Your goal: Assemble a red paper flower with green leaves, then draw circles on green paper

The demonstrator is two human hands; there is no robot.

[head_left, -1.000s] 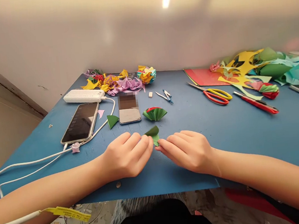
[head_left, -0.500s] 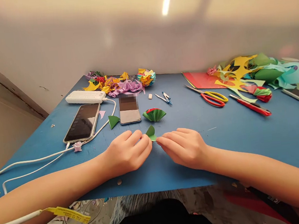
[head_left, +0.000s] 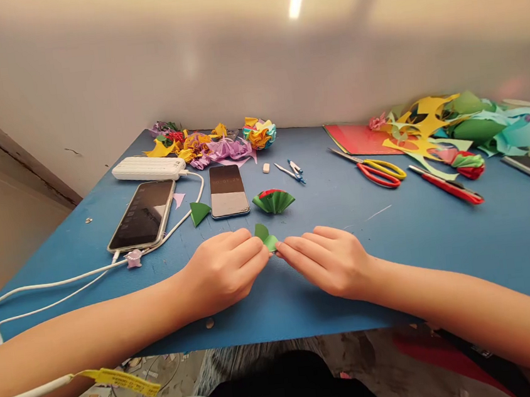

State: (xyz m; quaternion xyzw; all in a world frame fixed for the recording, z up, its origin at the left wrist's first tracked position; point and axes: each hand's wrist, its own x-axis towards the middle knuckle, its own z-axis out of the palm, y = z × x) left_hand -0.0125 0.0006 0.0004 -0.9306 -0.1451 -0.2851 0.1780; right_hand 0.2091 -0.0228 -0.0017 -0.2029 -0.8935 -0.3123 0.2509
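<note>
Between both hands is a small piece of folded green paper (head_left: 265,237), its flaps standing up near the table's front. My left hand (head_left: 227,264) is closed on its left side, fingers pinched together. From the right, my right hand (head_left: 327,259) pinches its lower right edge with the fingertips. My fingers hide much of the paper. Just beyond lies a pleated green paper fan (head_left: 274,204) with a red strip along its top. A dark green folded paper wedge (head_left: 199,213) rests to the left of it.
Two phones (head_left: 229,193) (head_left: 143,215), a white power bank (head_left: 149,168) and white cables lie at left. Crumpled paper flowers (head_left: 226,149) line the back. Scissors (head_left: 375,170), a red-handled cutter (head_left: 448,185), compasses (head_left: 293,171) and paper scraps (head_left: 427,121) are spread to the right.
The green paper has tilted slightly between my fingers, and its lighter flap shows more. Both hands stay in nearly the same place. The view has shifted a little.
</note>
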